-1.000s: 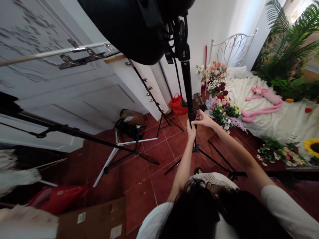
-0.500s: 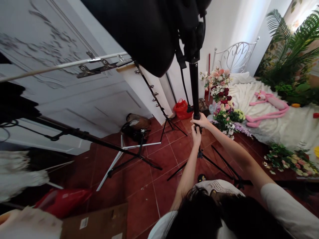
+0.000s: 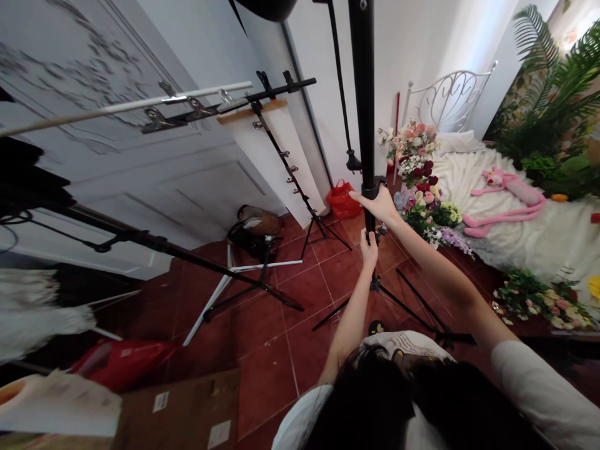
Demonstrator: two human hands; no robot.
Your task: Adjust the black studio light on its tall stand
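A black light stand (image 3: pixel 364 112) rises upright in front of me, its top running out of view. My right hand (image 3: pixel 382 205) is around its upper tube at a black collar, with the thumb sticking out to the left and the other fingers partly hidden. Just below, my left hand (image 3: pixel 369 250) grips the lower tube beside a small clamp knob (image 3: pixel 381 232). A black cable with a plug (image 3: pixel 352 161) dangles left of the pole. At the top edge shows a bit of the black lamp head (image 3: pixel 267 7). The stand's legs spread on the red tiles.
On the left, another black stand (image 3: pixel 187 259) leans across. A clip-studded backdrop stand (image 3: pixel 290 169) and a red bag (image 3: pixel 344 200) stand ahead. Flowers (image 3: pixel 424 197) and a bed with a pink plush toy (image 3: pixel 515 187) are at right. A cardboard box (image 3: pixel 187 406) lies lower left.
The stand's upper tube has slid upward, carrying the lamp head mostly out of view. My right hand has risen with the collar, apart from my left hand, which stays on the lower tube.
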